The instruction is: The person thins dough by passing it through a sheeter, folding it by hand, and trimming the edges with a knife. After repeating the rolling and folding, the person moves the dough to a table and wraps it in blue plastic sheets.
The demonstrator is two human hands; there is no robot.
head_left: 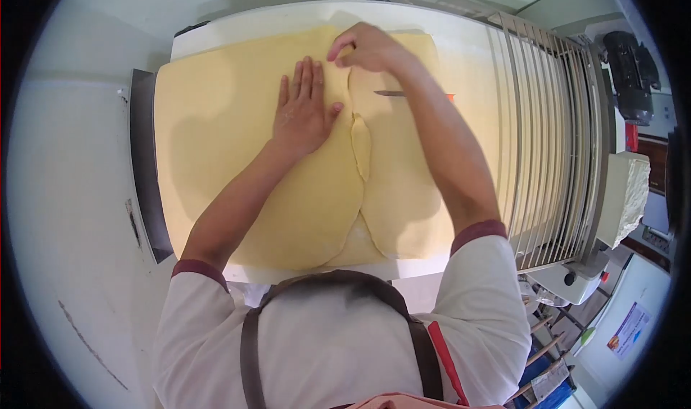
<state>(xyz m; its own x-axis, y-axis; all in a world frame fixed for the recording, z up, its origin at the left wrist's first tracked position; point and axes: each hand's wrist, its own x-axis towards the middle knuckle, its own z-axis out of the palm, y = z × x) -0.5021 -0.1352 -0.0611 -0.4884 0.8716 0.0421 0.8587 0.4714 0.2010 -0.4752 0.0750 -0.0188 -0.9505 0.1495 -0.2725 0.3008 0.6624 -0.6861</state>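
A broad sheet of pale yellow dough (216, 150) covers the table, with its seam running down the middle beside a second dough part (403, 164). My left hand (302, 114) lies flat on the left part, fingers stretched out. Near the top of the seam, my right hand (367, 48) is closed with its fingertips pinching at the dough's edge. A loose flap of dough (361, 146) lies along the seam. Under my right forearm is a knife (389, 93), its blade showing on the dough and its orange handle mostly hidden.
To the right stands a machine with a wire guard (540, 143) over its conveyor. A dark metal edge (147, 171) borders the table's left end. A black motor (628, 78) sits at the far right. Several rolling pins (545, 351) show at lower right.
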